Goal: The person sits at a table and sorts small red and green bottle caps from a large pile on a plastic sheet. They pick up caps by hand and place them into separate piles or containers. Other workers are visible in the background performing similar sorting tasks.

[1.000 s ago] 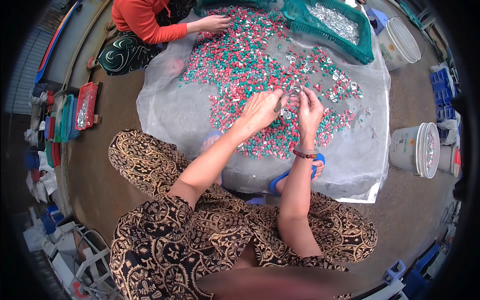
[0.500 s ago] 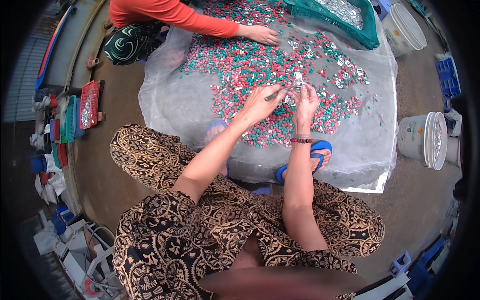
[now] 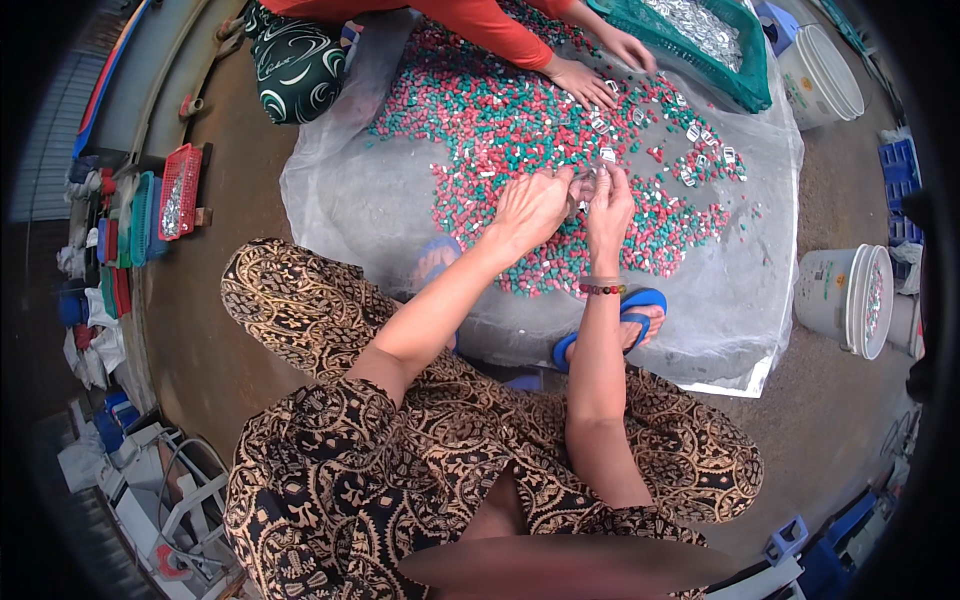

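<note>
Silvery buckle point(image 3: 607, 155) at the fingertips of my right hand point(image 3: 612, 208), pinched there, above the red and green pieces point(image 3: 480, 140)! My left hand point(image 3: 533, 207) curls close beside; what it grips, I can't tell.

A red basket point(image 3: 192, 185) sits beside a teal basket point(image 3: 141, 215) at left, blue crates point(image 3: 899, 175) at right.

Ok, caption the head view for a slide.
Right hand pinching a silvery frame, left hand beside it, above red and green pieces; co-worker's hands beyond.
</note>
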A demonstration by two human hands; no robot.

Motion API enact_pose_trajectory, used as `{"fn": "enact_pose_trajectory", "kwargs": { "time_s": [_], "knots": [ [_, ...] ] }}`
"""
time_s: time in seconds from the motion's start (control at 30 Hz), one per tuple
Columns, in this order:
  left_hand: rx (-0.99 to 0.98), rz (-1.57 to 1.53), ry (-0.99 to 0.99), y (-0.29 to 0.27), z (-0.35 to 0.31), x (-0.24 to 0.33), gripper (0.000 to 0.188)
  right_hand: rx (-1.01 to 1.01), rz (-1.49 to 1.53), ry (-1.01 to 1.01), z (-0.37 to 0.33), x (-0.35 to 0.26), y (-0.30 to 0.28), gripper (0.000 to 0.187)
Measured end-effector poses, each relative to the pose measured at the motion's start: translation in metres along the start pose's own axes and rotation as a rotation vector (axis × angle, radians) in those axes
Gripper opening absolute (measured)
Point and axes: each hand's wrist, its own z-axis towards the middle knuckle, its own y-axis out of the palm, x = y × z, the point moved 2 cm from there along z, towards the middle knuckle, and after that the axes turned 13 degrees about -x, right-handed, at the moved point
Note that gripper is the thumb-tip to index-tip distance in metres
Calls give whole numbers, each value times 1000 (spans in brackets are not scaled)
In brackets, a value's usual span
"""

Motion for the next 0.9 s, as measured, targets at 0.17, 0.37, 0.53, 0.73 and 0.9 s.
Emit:
{"fn": "enact_pose_trajectory", "kwargs": {
  "time_s": [0.17,0.37,0.53,0.73,0.9],
  "knots": [
    [13,-413,146,6,2,-10,23,-2,798,162,-1,21,-14,22],
    [43,-327,136,12,4,-18,23,-69,820,97,3,26,-18,26],
    [45,-331,-50,1,7,-34,32,156,1034,315,7,54,-57,31],
    [-31,-312,-174,7,12,-58,39,-159,-263,260,10,123,-46,27],
    [-55,-367,-157,56,29,-62,42,-246,-577,233,12,141,-26,35]
  ]
}}
